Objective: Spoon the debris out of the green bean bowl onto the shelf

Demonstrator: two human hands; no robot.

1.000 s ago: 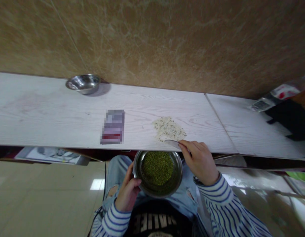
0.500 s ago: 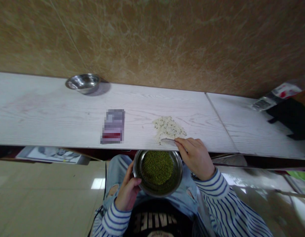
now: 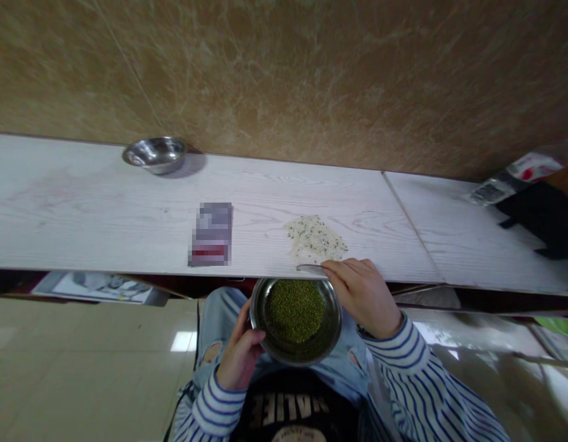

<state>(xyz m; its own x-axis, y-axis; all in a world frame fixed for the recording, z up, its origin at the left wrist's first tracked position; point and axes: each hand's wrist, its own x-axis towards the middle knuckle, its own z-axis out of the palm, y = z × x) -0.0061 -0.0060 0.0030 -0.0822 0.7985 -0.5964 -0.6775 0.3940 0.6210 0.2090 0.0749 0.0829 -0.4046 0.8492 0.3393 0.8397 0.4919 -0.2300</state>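
My left hand [image 3: 243, 355] grips the left rim of a steel bowl [image 3: 333, 319], which sits over my lap just below the counter's front edge. Green mung beans [image 3: 295, 310] fill much of the bowl. My right hand [image 3: 360, 291] is closed round the handle of a metal spoon [image 3: 308, 267], whose far end lies at the counter edge above the bowl. Just beyond the spoon, a flat pile of white rice-like grains mixed with green beans [image 3: 316, 238] is spread on the white counter [image 3: 265, 184].
A second steel bowl [image 3: 156, 156] stands at the back left against the marbled wall [image 3: 284, 73]. Left of the pile lies a blurred-out flat object [image 3: 211, 234]. A plastic packet [image 3: 514, 178] and a black item [image 3: 541, 215] are at the far right.
The spoon has moved slightly towards me, from the near side of the pile to the counter's edge. My left hand and the bowl have stayed nearly in place.
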